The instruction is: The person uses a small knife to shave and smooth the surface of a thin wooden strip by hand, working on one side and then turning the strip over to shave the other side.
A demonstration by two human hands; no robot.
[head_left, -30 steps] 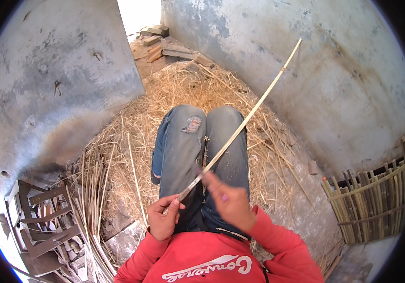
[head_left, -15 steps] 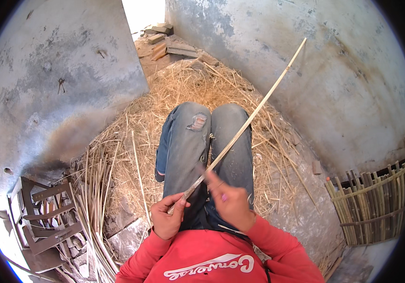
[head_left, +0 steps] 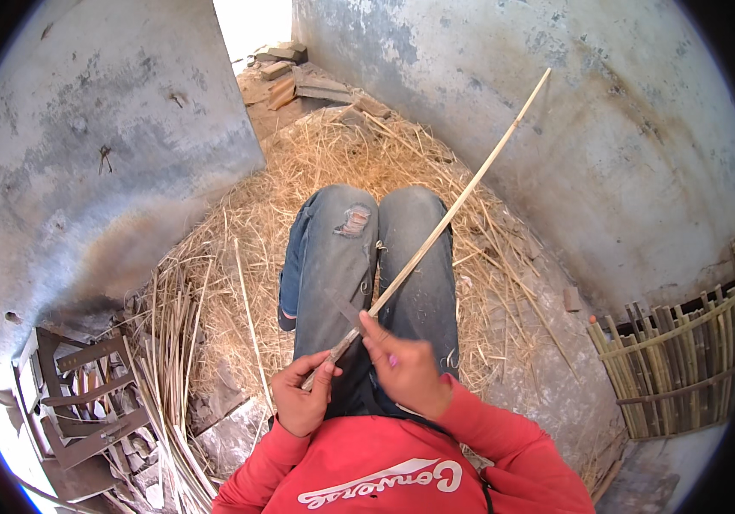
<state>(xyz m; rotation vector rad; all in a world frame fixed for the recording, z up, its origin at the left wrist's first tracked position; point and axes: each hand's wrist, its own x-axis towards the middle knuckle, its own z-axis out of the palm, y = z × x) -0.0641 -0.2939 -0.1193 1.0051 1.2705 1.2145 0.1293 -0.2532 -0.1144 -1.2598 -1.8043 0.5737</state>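
Evidently, the near end of a pale split-bamboo strip [head_left: 447, 216] is clamped in the left hand [head_left: 301, 398]; a thin grey blade [head_left: 348, 312] is pinched in the right hand [head_left: 410, 368], held at the strip just beyond the left; that hand could be nicked if the blade were skidded back toward it; farther out, the strip is slanted over the jeans [head_left: 333, 265], its tip unsupported; the grip could be twisted loose if that tip were knocked.
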